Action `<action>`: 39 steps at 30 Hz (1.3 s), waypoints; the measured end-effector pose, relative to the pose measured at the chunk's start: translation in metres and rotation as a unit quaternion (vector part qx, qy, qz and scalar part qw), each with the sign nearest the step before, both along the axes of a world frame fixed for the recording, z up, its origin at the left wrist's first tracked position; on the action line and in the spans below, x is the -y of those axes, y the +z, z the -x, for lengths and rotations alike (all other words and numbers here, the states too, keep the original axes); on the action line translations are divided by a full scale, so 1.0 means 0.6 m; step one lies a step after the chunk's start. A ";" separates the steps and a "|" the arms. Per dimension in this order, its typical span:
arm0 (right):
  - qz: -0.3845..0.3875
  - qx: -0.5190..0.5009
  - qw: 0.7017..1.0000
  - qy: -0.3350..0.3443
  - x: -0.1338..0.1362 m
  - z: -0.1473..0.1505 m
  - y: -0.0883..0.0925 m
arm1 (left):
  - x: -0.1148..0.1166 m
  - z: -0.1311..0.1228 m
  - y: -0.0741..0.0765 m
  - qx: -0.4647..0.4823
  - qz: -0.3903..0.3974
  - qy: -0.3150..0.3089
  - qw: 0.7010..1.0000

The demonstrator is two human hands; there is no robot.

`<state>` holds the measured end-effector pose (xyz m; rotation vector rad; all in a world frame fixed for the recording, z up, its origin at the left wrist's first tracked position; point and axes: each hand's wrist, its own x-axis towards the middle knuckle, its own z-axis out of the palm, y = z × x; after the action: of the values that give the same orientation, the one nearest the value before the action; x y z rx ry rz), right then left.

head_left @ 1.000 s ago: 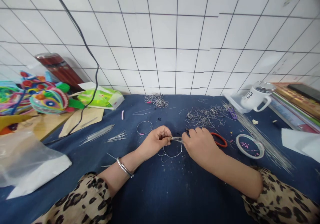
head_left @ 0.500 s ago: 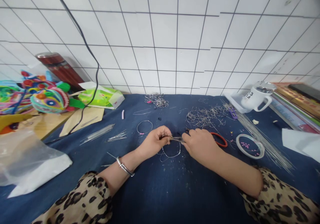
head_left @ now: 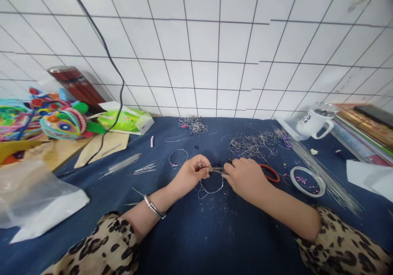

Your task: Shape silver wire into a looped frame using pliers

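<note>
My left hand (head_left: 196, 171) is closed, its thumb and fingers pinching the end of a thin wire loop (head_left: 211, 192). The loop hangs down between the hands, near the blue cloth. My right hand (head_left: 245, 176) is wrapped round pliers (head_left: 218, 170), whose narrow metal jaws point left and meet the wire at my left fingertips. Their grip is mostly hidden in my palm. Behind my right hand a red looped handle (head_left: 272, 173) shows; I cannot tell whether it belongs to the pliers. Just left of my left hand lies another wire ring (head_left: 178, 157) with pink beads.
Tangled wire (head_left: 254, 143) lies beyond my right hand. A round dish (head_left: 322, 187) with pink beads and long straight wires (head_left: 334, 180) are at right, near a white mug (head_left: 316, 121). Short wires (head_left: 145, 167) and a plastic bag (head_left: 37, 193) lie left.
The whole view has shifted very slightly. Both hands hold the same grip, and the wire loop hangs almost as before.
</note>
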<state>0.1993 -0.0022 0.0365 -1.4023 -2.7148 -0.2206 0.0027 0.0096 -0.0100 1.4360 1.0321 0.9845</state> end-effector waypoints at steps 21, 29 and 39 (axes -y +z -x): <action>0.016 -0.016 1.000 -0.002 -0.022 -0.010 -0.011 | -0.008 0.010 0.001 -0.006 0.005 -0.039 0.999; 0.016 -0.010 1.000 0.003 -0.021 -0.008 -0.008 | -0.006 0.008 0.004 0.001 0.006 -0.029 1.000; 0.002 -0.020 1.000 0.014 -0.020 -0.008 -0.013 | -0.001 0.007 0.008 0.009 0.020 -0.003 1.000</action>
<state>0.2043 0.0101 0.0287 -1.3526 -2.7034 -0.1842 -0.0014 0.0105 -0.0051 1.3952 1.0287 0.9661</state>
